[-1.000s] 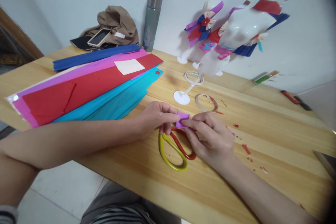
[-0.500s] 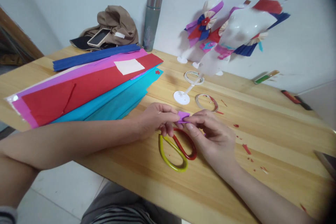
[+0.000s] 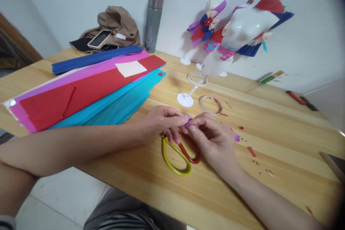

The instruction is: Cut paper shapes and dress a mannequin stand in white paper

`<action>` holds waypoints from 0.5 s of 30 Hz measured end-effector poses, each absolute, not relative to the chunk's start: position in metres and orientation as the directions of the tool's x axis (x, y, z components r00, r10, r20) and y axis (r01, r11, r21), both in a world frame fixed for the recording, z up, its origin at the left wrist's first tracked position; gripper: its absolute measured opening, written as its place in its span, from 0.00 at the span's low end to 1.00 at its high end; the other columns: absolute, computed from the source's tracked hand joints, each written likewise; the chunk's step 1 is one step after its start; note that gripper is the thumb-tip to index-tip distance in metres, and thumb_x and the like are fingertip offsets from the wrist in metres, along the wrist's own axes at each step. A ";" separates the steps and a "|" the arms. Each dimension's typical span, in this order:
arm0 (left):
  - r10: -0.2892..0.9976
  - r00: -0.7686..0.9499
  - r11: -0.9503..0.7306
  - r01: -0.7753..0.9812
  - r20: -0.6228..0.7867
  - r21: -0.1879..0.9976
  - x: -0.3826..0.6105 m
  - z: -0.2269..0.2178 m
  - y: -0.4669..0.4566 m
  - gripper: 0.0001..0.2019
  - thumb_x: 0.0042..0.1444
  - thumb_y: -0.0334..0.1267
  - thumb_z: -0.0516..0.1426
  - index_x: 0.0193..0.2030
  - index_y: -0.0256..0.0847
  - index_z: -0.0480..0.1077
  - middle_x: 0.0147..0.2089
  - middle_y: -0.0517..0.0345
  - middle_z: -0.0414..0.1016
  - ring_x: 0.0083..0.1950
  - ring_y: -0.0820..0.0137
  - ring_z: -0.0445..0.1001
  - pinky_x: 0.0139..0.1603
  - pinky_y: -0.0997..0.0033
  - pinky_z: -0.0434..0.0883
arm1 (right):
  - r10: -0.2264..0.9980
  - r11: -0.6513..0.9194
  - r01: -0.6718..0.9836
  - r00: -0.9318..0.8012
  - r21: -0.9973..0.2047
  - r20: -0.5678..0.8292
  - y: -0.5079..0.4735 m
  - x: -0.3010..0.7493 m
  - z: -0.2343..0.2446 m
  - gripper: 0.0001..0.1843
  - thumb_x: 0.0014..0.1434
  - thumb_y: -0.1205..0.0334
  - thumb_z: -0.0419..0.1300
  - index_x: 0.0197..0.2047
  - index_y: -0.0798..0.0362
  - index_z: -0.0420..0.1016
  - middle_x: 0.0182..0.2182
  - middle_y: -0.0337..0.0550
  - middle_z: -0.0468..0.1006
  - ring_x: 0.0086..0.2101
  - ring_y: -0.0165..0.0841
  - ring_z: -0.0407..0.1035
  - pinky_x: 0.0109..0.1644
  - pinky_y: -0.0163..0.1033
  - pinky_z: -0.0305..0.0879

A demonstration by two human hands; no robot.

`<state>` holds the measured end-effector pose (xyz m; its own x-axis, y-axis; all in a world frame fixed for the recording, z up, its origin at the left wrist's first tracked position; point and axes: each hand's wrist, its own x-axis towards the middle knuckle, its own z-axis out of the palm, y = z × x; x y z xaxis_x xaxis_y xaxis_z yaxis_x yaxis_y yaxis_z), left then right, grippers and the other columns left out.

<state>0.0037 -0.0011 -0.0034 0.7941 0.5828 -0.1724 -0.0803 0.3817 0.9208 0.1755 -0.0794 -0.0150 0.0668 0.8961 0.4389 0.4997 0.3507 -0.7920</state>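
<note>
One purple paper scrap (image 3: 188, 125) we're holding above the surface (image 3: 215, 194), our left hand (image 3: 165, 121) pinching it at nine o'clock, our right hand (image 3: 216, 136) pinching at three; aligning edges is probably helping, scissors (image 3: 185, 154) lying at six.

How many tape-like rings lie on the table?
2: one ring behind the nearest round white base, another ring beyond the right hand. Others could be hidden.
</note>
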 end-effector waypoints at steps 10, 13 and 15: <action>0.573 0.792 0.433 -0.074 -0.211 0.898 0.005 -0.010 0.001 0.14 0.55 0.43 0.67 0.28 0.36 0.73 0.20 0.61 0.75 0.18 0.78 0.70 0.20 0.81 0.67 | 0.911 0.363 0.464 0.007 -0.808 0.413 -0.080 0.177 -0.020 0.09 0.65 0.63 0.63 0.32 0.49 0.79 0.28 0.40 0.78 0.29 0.34 0.72 0.33 0.41 0.66; 0.601 0.769 0.431 -0.082 -0.218 0.899 0.006 -0.010 0.000 0.13 0.54 0.42 0.68 0.29 0.36 0.73 0.23 0.60 0.78 0.18 0.78 0.72 0.20 0.81 0.67 | 0.917 0.358 0.389 0.026 -0.849 0.398 -0.079 0.178 -0.023 0.08 0.66 0.61 0.64 0.33 0.49 0.79 0.29 0.40 0.78 0.30 0.33 0.73 0.34 0.40 0.67; 0.615 0.758 0.424 -0.086 -0.217 0.902 0.007 -0.010 0.000 0.13 0.53 0.42 0.69 0.29 0.36 0.73 0.23 0.61 0.78 0.18 0.78 0.72 0.19 0.81 0.66 | 0.923 0.350 0.330 0.039 -0.877 0.383 -0.079 0.178 -0.026 0.08 0.66 0.61 0.64 0.34 0.49 0.80 0.29 0.39 0.78 0.30 0.32 0.73 0.35 0.38 0.68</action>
<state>0.0070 -0.0001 -0.0099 0.7578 0.6154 -0.2168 -0.0861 0.4237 0.9017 0.1782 -0.0789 -0.0257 0.0390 0.9231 0.3826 0.3300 0.3495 -0.8769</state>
